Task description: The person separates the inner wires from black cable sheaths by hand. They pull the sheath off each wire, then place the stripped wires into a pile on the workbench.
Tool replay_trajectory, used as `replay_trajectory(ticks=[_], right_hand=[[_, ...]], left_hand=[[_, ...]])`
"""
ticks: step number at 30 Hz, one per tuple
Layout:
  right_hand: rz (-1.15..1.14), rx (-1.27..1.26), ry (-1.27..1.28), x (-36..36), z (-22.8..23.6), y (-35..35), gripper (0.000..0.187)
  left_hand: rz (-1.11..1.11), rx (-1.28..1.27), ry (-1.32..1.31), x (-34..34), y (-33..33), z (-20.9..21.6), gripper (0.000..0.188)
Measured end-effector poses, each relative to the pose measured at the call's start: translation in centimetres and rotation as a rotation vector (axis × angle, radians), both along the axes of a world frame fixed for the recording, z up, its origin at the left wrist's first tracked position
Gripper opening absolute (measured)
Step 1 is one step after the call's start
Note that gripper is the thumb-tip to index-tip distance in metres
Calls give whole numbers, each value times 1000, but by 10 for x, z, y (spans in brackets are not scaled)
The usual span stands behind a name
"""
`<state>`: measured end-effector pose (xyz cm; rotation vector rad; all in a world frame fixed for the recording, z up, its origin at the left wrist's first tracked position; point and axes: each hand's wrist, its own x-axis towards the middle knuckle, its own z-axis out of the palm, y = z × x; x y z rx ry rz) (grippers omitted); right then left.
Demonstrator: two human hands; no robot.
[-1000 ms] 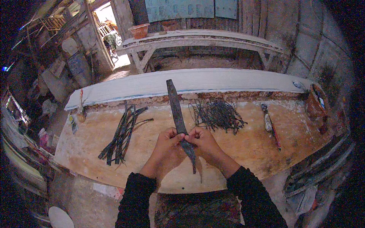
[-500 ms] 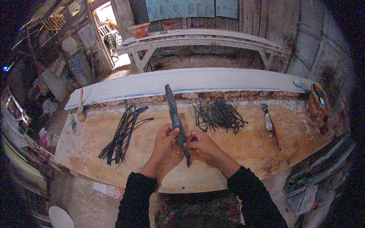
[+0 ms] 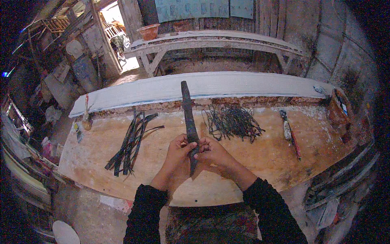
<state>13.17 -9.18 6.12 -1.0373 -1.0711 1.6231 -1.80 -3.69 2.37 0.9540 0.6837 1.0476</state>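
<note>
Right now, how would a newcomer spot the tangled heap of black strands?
Find the tan wooden tabletop; beyond the right hand lies the tangled black heap. Its thin, looping strands set it apart from the flat black strips at left.

The dark strip (image 3: 187, 110) looks matt, the wooden tabletop (image 3: 262, 152) smooth but scuffed.

My left grip (image 3: 177, 153) and right grip (image 3: 213, 152) covered part of the dark strip (image 3: 188, 114) near its lower end, and its underside faced away from my view. The lower edge cut off my black sleeves (image 3: 144, 215) and a pale disc (image 3: 65, 232), while the upper edge cut through the far blue panel (image 3: 193, 9). In the dark tangle (image 3: 235, 123) on the worktop (image 3: 260, 154) I could not trace single strands, and whatever stood in the reddish pot (image 3: 335, 114) to the right was too small and blurred to tell.
</note>
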Motion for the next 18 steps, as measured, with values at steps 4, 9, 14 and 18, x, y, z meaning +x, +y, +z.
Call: replay_trajectory(ticks=[4,9,14,18], right_hand=[[-19,-32,2,3,11,-5,27],[-60,-53,-48,4,-6,4,20],[-35,22,-26,5,-24,7,12],[-75,44,-69,5,-24,7,11]], left_hand=[[34,-39,-27,6,-9,13,11],[32,72,77,3,-7,15,12],[-47,14,-60,3,-4,2,14],[4,-55,-150,9,-19,31,15]])
